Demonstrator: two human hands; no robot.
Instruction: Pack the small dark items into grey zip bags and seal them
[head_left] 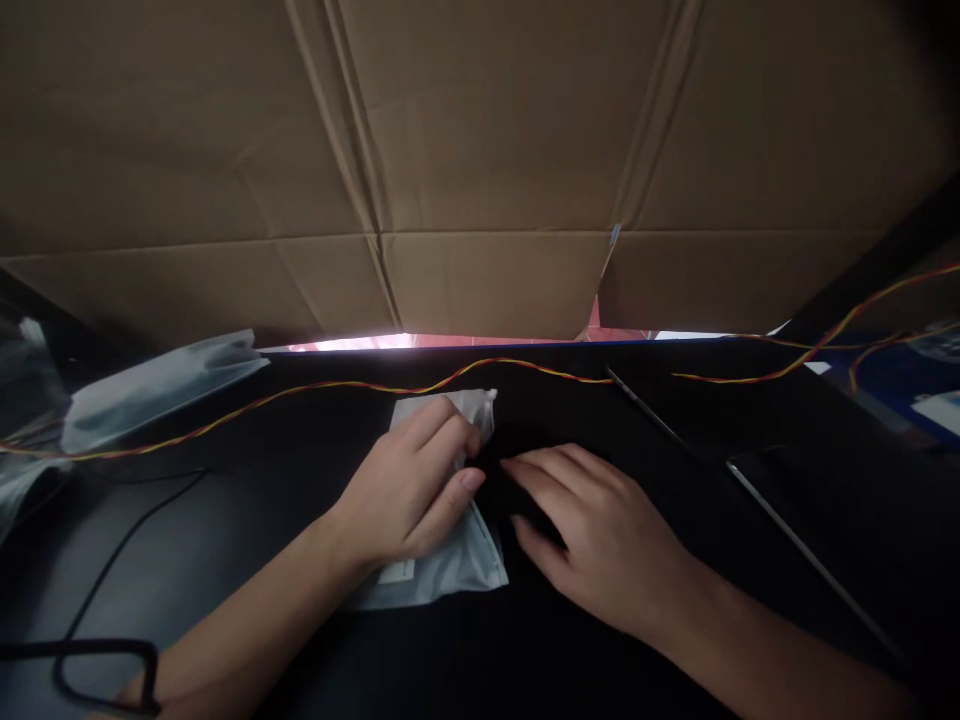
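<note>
The frosted plastic bag [469, 552] lay near-to-far on the desk [285, 470] beneath the left hand [412, 485] — fingers curled, gripping its right side — while the right hand [592, 530] sat just right, loosely bent, contents impossible to tell.

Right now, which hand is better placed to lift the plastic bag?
Probably the left hand: it lies over the plastic bag, fingers curled. The right hand sits beyond the bag's right edge.
</note>
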